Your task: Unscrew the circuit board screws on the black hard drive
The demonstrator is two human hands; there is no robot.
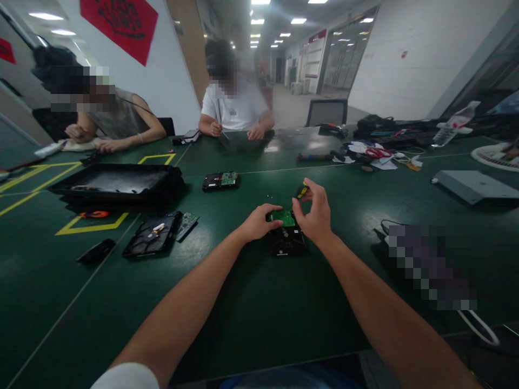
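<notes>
As left hand (263, 221) clamps black drive with green circuit board (287, 242), right hand (315, 212) pinches yellow-black screwdriver (301, 190), fingers curled.

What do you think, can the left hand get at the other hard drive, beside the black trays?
Probably yes: the left hand holds the near drive, but only bare table lies between it and the other drive.

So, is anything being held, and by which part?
The right hand holds the screwdriver by its handle; the left hand holds the hard drive at its far left corner.
</notes>
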